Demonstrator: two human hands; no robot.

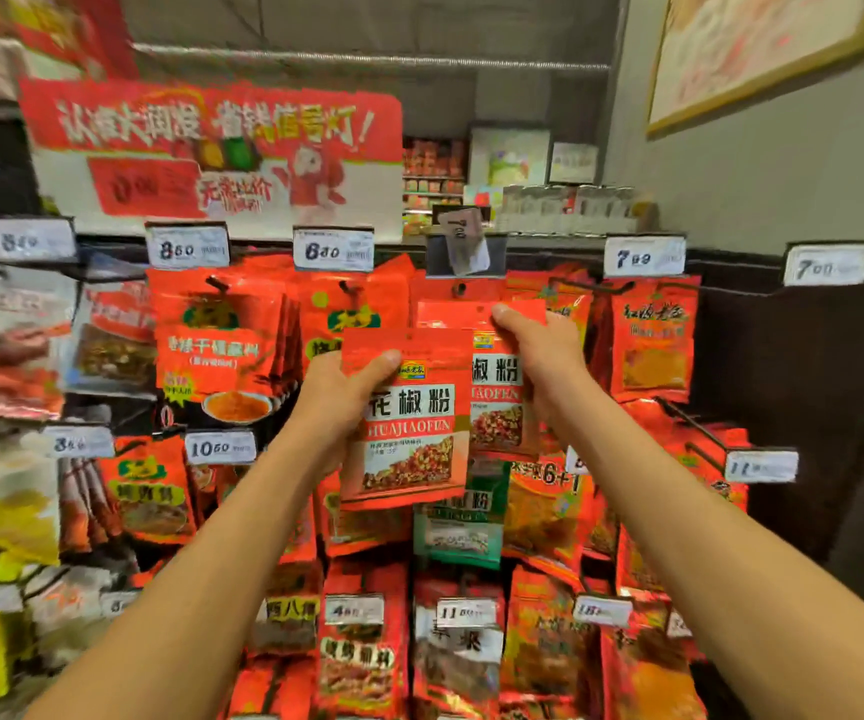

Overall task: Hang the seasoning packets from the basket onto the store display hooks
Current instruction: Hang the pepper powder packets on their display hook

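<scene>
Two red seasoning packets are held up in front of a wall of hanging stock, and the tilted price tag at the top centre of the display is taken here as the landmark. The front packet, printed with "HUAJIAOFEN", is gripped by the left hand below and slightly left of that tag; the thumb is pressed on the packet's upper left face and the remaining fingers are curled behind it, out of sight. The second packet, of the same design, is pinched at its upper right corner by the right hand, directly below the tag, with the thumb laid across its top edge and the other fingers hidden behind. This packet is partly covered by the front one. A punched hole can be seen near its top edge, and a dark hook end is seen just above it, right under the tag; whether the two touch cannot be told. To the left of the tag a price label reading 6.80 is mounted above red packets already hung. A green packet is hung well below the tag, under the two held packets.
</scene>
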